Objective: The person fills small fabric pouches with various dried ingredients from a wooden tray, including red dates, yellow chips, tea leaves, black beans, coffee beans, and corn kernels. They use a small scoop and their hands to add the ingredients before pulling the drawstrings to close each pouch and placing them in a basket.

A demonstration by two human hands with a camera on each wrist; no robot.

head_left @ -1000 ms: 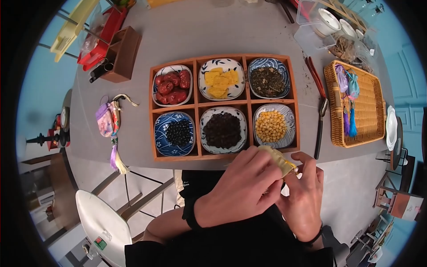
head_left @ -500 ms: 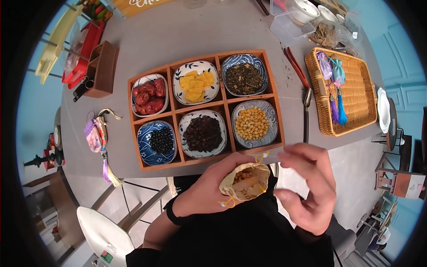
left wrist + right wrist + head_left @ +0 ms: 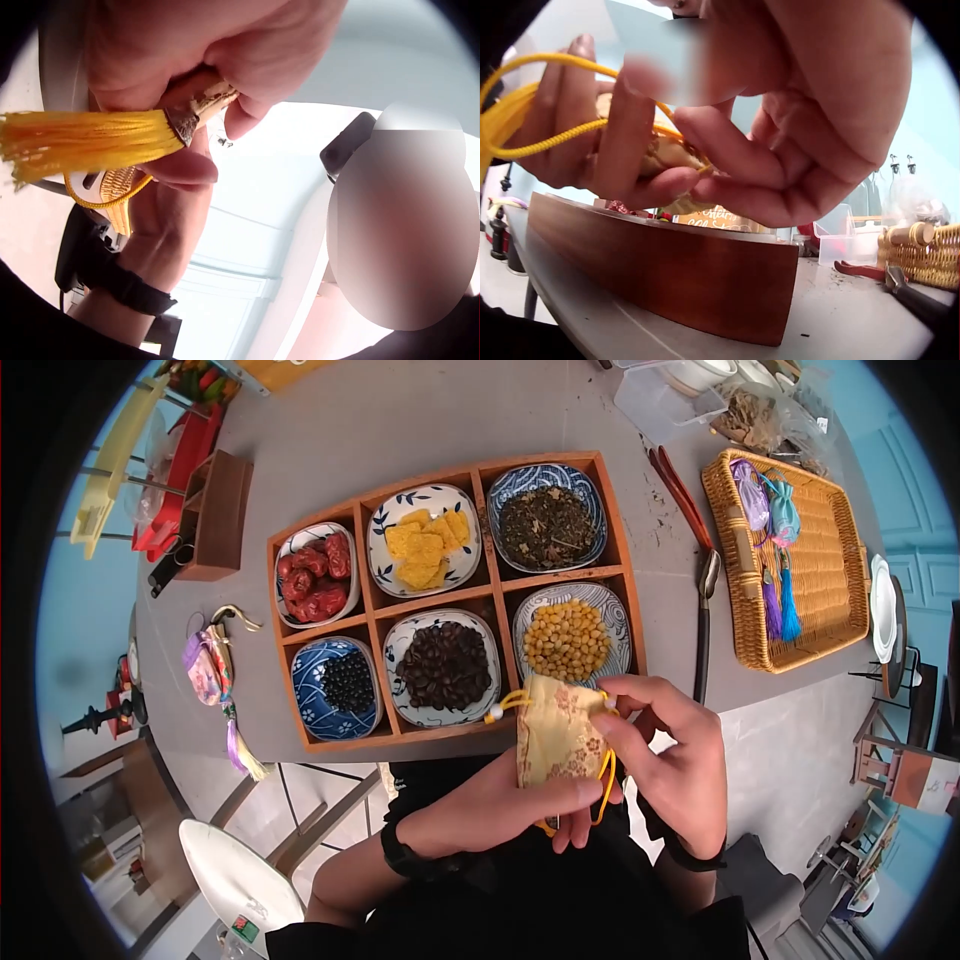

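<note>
A pale yellow patterned drawstring pouch (image 3: pixel 555 735) is held upright in front of the wooden tray, its mouth drawn together. My left hand (image 3: pixel 490 805) grips its lower part, thumb across the front. At the upper right edge, my right hand (image 3: pixel 672 755) pinches the pouch beside a white bead on the yellow cord (image 3: pixel 607 785). A yellow tassel (image 3: pixel 90 142) hangs from the pouch's bottom in the left wrist view. Right behind the pouch top is a bowl of yellow kernels (image 3: pixel 567 640). Whatever lies inside the pouch is hidden.
The divided wooden tray (image 3: pixel 440 604) also bears bowls of dark beans (image 3: pixel 450 668), black beans (image 3: pixel 347 682), red dates (image 3: pixel 318 580), yellow pieces (image 3: pixel 425 545) and dried leaves (image 3: pixel 545 525). Red-handled tongs (image 3: pixel 685 505) and a wicker basket (image 3: pixel 815 570) lie right; a tasselled pouch (image 3: pixel 208 665) lies left.
The pouch's open mouth, facing up half a second ago, is now gathered and the pouch stands upright. My right hand, apart from it then, has come back to its edge.
</note>
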